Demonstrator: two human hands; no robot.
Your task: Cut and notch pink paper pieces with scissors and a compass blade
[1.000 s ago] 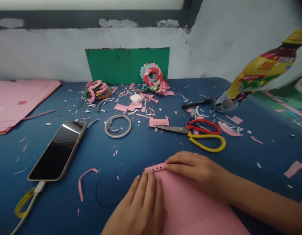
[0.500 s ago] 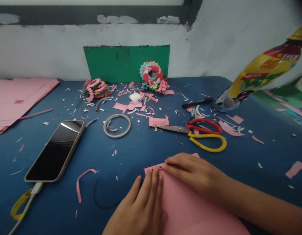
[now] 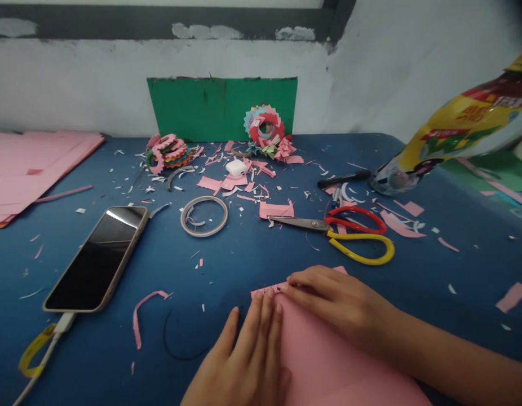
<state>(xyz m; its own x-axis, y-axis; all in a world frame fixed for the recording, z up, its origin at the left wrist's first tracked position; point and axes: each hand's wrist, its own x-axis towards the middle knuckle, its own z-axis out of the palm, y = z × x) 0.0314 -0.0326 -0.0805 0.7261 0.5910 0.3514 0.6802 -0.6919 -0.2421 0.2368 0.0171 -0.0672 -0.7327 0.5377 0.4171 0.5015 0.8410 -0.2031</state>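
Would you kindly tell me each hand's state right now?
Left hand: open, resting on the pink paper.
Right hand: touching the paper's far edge; whether it pinches cannot be told.

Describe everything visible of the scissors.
The scissors have grey, metal-looking blades, apparently shut, a round pivot, and two plastic-looking loop handles, one red, one yellow. They lie flat on the blue table, blades pointing left, tip at the lower edge of a pink scrap. They lie beyond the hands; neither the left hand nor the right hand touches them.

Left hand [image 3: 246, 355] and right hand [image 3: 343, 301] on pink sheet [image 3: 328, 366], scissors [image 3: 318, 225] beyond, scraps [image 3: 513, 297] across blue table [image 3: 104, 361]
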